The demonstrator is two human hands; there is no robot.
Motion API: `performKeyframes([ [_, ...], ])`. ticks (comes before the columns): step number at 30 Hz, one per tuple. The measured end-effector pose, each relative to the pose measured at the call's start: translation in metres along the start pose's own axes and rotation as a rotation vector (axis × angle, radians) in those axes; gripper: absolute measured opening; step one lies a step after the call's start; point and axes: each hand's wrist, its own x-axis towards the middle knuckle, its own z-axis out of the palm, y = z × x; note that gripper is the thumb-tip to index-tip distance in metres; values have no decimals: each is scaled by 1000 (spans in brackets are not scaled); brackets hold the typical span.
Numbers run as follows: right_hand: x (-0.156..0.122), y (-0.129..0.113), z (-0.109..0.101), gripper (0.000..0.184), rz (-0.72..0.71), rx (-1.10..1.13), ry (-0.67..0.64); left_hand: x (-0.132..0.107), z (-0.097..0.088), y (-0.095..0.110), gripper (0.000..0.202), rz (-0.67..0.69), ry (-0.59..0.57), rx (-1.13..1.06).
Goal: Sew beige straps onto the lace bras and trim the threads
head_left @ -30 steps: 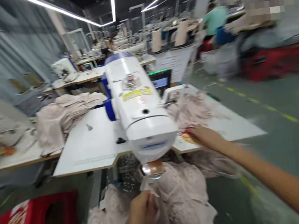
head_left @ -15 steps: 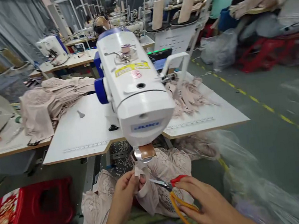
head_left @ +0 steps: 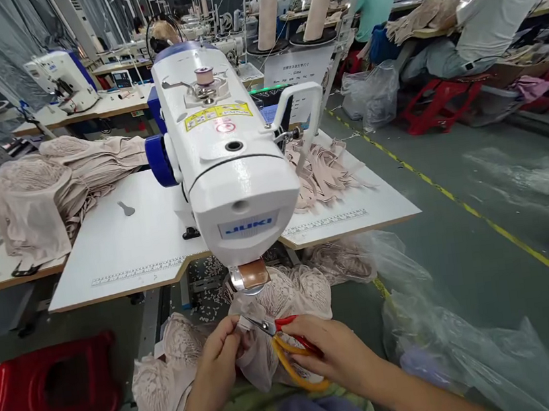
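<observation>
My left hand [head_left: 223, 346] pinches a small edge of a beige bra [head_left: 260, 366] in front of the sewing machine's head. A pair of scissors [head_left: 268, 327] with red and orange handles is gripped in my right hand [head_left: 329, 349]. Its blades reach to the pinched fabric edge, beside my left fingertips; whether they are cutting I cannot tell. More beige lace cups [head_left: 285, 291] lie just beyond my hands, below the white JUKI sewing machine [head_left: 246, 199]. Another lace garment [head_left: 158, 373] hangs to the left of my left forearm.
A white tabletop [head_left: 129, 243] surrounds the machine, with beige straps [head_left: 323, 173] on its right and stacked beige bras [head_left: 47, 187] at left. A red stool [head_left: 71, 384] stands lower left. Clear plastic bags [head_left: 451, 337] lie on the floor at right. A seated person [head_left: 497, 25] is at far right.
The scissors have moved left, and their blade tips now meet the fabric edge at my left fingers. The head view has shifted to the right, showing more of the seated person.
</observation>
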Motion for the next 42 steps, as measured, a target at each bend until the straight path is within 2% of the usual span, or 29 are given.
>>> performKeyframes([
  [2,-6,3,1,32,48,92,32,-1,-3,0,37,18,4,7],
  [7,-16,3,10,47,89,176,123,-2,-11,-3,42,21,10,87],
  [14,1,-4,16,47,76,207,65,3,-14,-5,38,-9,-65,117],
  [20,11,-2,13,41,113,255,0,4,-19,-8,39,10,-48,203],
  [25,5,1,11,37,124,260,0,6,-18,-8,41,-3,-27,195],
  [29,-10,13,6,32,161,225,47,9,-19,-5,39,17,14,165],
  [33,-12,38,-21,33,272,61,41,11,-24,-9,35,118,143,392],
  [36,13,69,-55,37,378,-148,132,14,-27,-12,36,163,227,576],
  [39,55,104,-93,34,395,-340,269,18,-32,-6,34,142,152,604],
  [42,84,122,-114,29,296,-439,333,23,-40,8,34,94,-38,502],
])
